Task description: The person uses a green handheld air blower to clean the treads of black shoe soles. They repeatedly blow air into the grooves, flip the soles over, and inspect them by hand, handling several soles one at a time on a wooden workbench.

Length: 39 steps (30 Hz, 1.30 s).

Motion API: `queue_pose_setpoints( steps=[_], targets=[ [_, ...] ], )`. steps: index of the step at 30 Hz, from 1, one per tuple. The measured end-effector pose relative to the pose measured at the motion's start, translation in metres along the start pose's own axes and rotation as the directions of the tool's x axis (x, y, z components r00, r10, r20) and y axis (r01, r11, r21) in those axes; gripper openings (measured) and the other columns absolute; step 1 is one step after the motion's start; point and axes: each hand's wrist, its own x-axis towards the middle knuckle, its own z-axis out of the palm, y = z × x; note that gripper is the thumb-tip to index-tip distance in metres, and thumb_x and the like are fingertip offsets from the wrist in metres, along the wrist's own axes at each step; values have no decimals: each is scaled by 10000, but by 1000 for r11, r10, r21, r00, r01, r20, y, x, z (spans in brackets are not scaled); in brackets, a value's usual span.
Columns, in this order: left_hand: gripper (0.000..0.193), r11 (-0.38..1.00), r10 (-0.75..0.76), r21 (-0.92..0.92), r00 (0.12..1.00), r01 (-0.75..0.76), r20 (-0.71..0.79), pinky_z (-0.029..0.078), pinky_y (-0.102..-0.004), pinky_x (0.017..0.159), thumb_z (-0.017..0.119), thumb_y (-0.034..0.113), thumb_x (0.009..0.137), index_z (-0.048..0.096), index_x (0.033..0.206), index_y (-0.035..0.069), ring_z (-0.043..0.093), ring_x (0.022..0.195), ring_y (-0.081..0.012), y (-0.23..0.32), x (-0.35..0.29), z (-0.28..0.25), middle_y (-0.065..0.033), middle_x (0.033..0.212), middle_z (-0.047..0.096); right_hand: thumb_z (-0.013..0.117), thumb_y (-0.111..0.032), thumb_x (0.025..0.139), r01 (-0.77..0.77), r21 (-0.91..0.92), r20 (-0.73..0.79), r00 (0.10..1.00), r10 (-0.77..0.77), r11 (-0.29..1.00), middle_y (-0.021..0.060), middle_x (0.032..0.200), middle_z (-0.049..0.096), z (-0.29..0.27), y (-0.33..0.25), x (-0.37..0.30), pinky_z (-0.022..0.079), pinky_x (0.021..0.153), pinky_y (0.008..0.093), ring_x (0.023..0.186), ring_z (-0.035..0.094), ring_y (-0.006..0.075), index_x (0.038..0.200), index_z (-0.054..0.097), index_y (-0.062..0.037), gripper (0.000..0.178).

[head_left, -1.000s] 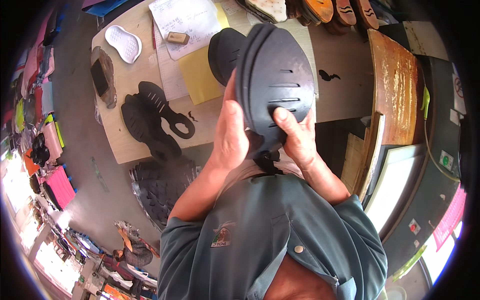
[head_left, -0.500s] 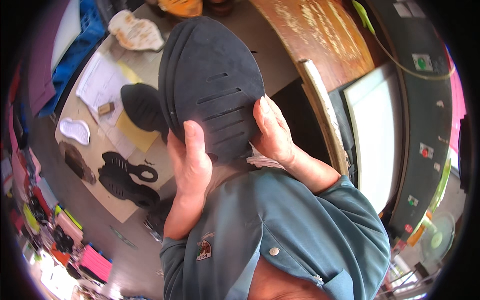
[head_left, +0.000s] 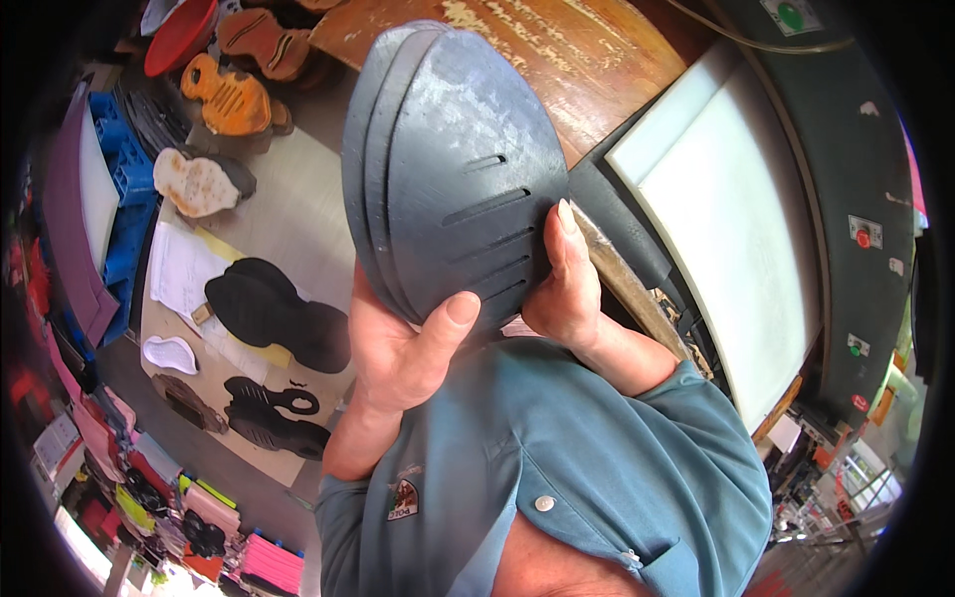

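Both my hands hold a short stack of black slotted soles [head_left: 458,129] in front of my chest. These are flat, rounded pieces with several slots across them, and their layered edges show on the left. My left hand [head_left: 403,343] grips the lower left edge, its thumb lying on the top face. On the right side, my right hand [head_left: 567,279] clasps the edge with its thumb up; its other fingers are hidden behind the stack. More black soles [head_left: 279,308] lie on the table to the left, near black slotted pieces [head_left: 274,423], one with a ring-shaped end.
On the table [head_left: 298,179] lie papers [head_left: 184,269], a small white sole shape [head_left: 169,353], a stained white form [head_left: 199,184] and an orange slotted form [head_left: 234,99]. A worn wooden board [head_left: 567,70] and a white slab [head_left: 716,219] stand to the right.
The stack has tilted, so its top face now catches the light. My left thumb has slid right across the lower face. The view has swung, showing more of the table's far left.
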Motion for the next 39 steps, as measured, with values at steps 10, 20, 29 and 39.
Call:
queue_pose_setpoints(
  steps=[10, 20, 29, 39],
  targets=[
    [870, 981, -23, 192, 998, 10, 64, 394, -405, 1199, 761, 121, 966, 240, 1633, -82, 491, 1424, -269, -11, 34, 46, -201, 1577, 436, 622, -378, 1082, 88, -164, -156, 981, -114, 982, 208, 1692, 354, -49, -32, 5, 237, 1296, 435, 1574, 324, 303, 1660, 263, 63, 810],
    [931, 969, -76, 242, 992, 50, 97, 414, -404, 1200, 780, 123, 960, 192, 1648, -92, 493, 1442, -284, -14, 51, 60, -215, 1592, 423, 903, -176, 872, 139, -219, -186, 966, -182, 966, 231, 1611, 457, -72, -51, 18, 387, 1234, 421, 1498, 463, 307, 1654, 275, 72, 1033],
    [560, 930, -348, -135, 937, 342, -19, 503, -415, 1135, 501, 363, 1149, 483, 1530, -47, 635, 1313, -274, -31, 96, 54, -178, 1476, 609, 677, -245, 1080, 173, 21, -195, 967, -165, 985, 84, 1367, 620, -105, -58, 23, 499, 1031, 339, 1135, 625, 165, 1654, 370, 15, 702],
    [647, 838, -421, -319, 896, 443, 139, 496, -428, 1160, 327, 547, 1170, 501, 1534, 41, 613, 1340, -246, -73, 116, 71, -114, 1474, 615, 774, -63, 1000, 225, -24, -246, 943, -224, 974, 64, 1357, 648, -99, -61, 20, 520, 1069, 327, 1227, 624, 147, 1499, 541, 36, 560]
  ],
)
